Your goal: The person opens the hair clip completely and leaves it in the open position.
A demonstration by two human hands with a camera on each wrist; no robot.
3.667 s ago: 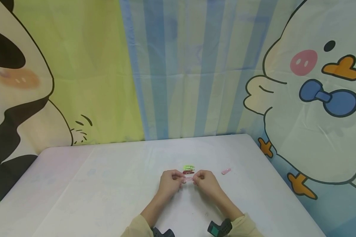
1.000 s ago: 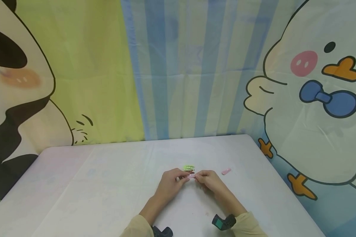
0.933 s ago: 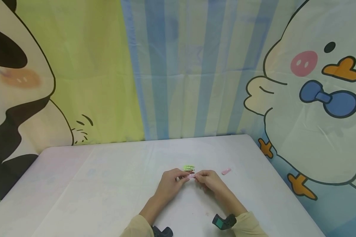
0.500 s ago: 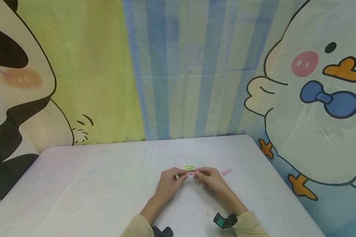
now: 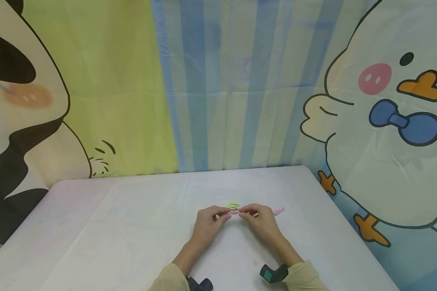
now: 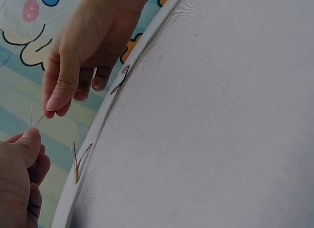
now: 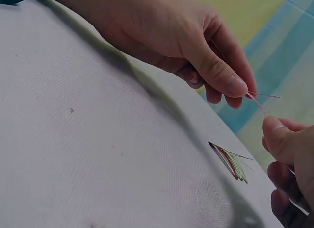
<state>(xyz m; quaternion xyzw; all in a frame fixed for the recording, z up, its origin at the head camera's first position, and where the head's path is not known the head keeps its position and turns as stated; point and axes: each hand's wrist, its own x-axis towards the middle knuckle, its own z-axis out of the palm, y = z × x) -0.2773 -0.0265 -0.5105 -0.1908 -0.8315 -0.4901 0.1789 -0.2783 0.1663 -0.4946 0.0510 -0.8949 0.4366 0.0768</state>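
A pink snap hair clip (image 5: 234, 212) is held between my two hands over the table. Thumb and fingers of the left hand (image 5: 206, 224) pinch one end, while the right hand (image 5: 261, 221) pinches the other. In the right wrist view the pink hair clip (image 7: 257, 104) appears bent open, with a thin prong standing off its body. Just beyond the fingertips lie several green hair clips (image 5: 234, 205). Red and green clips stand open in a V on the table in the right wrist view, the red hair clip (image 7: 226, 163) beside the green ones.
Another pink hair clip (image 5: 278, 211) lies on the white table (image 5: 131, 234), just right of the right hand, which partly covers it in the head view. Behind the table hangs a cartoon-printed curtain (image 5: 222, 101). A dark wrist camera (image 5: 274, 273) sits at the right cuff.
Both hands have carried the pink hair clip slightly away from me, towards the green clips. The right hand has lifted a little and now overlaps the other pink clip's near end.
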